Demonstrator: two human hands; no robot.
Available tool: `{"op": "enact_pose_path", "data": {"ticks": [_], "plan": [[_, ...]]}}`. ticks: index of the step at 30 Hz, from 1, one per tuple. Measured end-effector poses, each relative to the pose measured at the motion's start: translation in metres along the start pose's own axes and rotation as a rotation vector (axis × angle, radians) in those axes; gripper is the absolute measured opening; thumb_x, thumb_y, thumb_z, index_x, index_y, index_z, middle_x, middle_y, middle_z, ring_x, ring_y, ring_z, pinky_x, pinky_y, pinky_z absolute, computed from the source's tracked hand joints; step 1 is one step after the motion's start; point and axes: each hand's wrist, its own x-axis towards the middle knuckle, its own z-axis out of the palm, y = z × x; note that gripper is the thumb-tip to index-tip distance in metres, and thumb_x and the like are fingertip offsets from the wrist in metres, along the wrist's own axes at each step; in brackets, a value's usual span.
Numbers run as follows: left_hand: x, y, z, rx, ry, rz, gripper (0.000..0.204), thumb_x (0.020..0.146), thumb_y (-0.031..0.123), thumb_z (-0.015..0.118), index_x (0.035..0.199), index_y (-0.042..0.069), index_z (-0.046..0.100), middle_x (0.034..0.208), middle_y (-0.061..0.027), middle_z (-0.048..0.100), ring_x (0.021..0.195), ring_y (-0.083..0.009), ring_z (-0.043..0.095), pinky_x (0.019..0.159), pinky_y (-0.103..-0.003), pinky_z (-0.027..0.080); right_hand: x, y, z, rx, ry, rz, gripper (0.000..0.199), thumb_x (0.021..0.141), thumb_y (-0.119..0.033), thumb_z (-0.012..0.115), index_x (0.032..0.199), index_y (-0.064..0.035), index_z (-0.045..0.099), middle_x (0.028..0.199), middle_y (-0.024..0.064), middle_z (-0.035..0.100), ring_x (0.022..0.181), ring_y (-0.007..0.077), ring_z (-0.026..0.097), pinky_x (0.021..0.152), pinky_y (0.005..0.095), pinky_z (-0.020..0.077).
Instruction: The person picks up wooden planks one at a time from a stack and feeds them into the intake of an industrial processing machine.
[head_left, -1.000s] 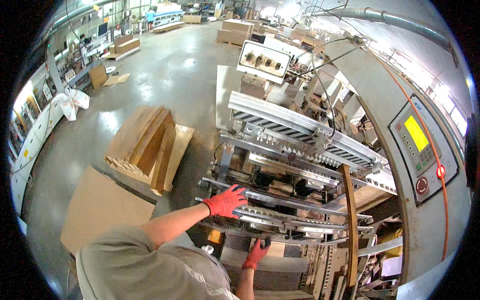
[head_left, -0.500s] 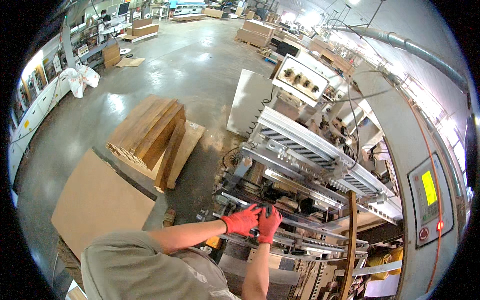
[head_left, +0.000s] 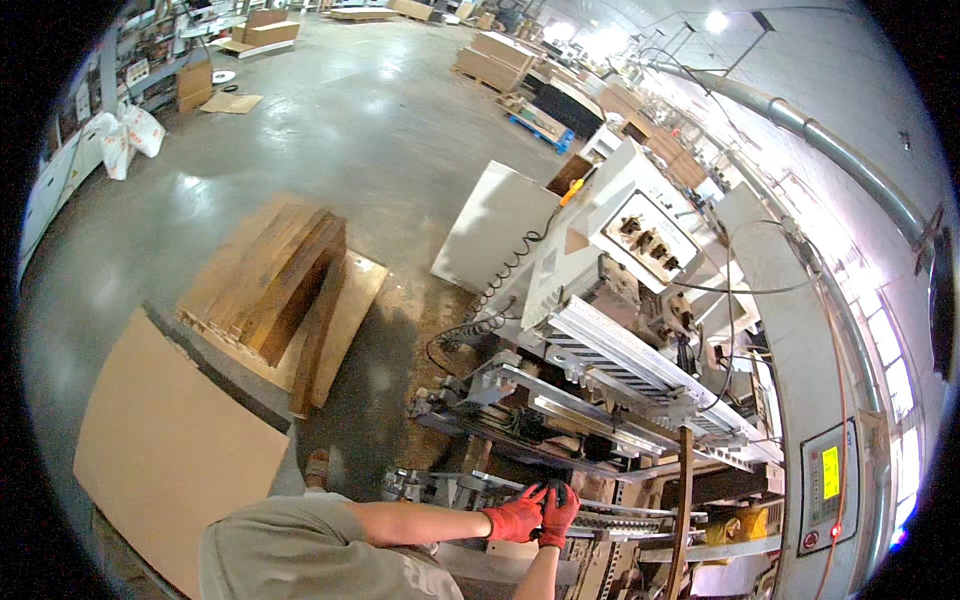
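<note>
Both hands wear red gloves with dark fingertips and meet over the front metal rail (head_left: 625, 524) of a machine. My left hand (head_left: 514, 518) reaches in from the left, its bent fingers against the other glove. Beside it, my right hand (head_left: 559, 516) is closed with its knuckles up. Whatever lies between or under the fingers is hidden. To the right of the hands, a long narrow brown wooden strip (head_left: 683, 490) lies across the machine's rails. Behind them runs an aluminium beam (head_left: 650, 365) with a striped face.
Left on the floor, brown wooden boards (head_left: 265, 270) are stacked on a base panel (head_left: 358, 290). Nearer is a large tan sheet (head_left: 175, 450). A control panel (head_left: 829, 485) with a yellow screen stands at right. A coiled black cable (head_left: 510, 275) hangs beside a pale panel (head_left: 490, 225).
My view has shifted, so the hands and machine sit lower in the picture. Both gloves are still together at the front rail.
</note>
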Motion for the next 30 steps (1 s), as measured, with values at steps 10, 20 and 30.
{"op": "enact_pose_path", "data": {"ticks": [10,20,30], "plan": [[0.003,0.007,-0.009,0.182,-0.197,-0.063,0.062,0.07,0.042,0.07,0.117,0.004,0.06,0.129,-0.0214,0.051,0.134,-0.043,0.027,0.11,-0.062,0.014,0.001,0.001,0.003,-0.041,0.008,-0.076,0.039,0.081,-0.03,0.067,0.108,-0.0014,0.062,0.106,0.0176,0.063,0.104,0.0354,0.055,0.097,0.0446,0.0376],[-0.006,0.01,-0.014,0.257,0.031,-0.018,0.059,0.071,0.053,0.064,0.102,0.002,0.067,0.113,-0.0177,0.061,0.128,-0.0393,0.037,0.11,-0.056,0.019,0.004,-0.016,-0.004,-0.187,-0.117,-0.109,0.044,0.092,-0.038,0.048,0.111,-0.0017,0.064,0.114,0.0154,0.063,0.112,0.0317,0.053,0.107,0.0489,0.0239],[-0.023,0.018,-0.019,0.354,-0.168,-0.066,0.049,0.078,0.046,0.06,0.114,0.013,0.065,0.12,-0.0152,0.06,0.135,-0.0392,0.028,0.113,-0.056,0.012,-0.002,-0.02,-0.006,-0.209,-0.061,-0.178,0.045,0.089,-0.043,0.053,0.108,-0.003,0.064,0.11,0.0128,0.064,0.109,0.0306,0.053,0.107,0.049,0.0248]]}}
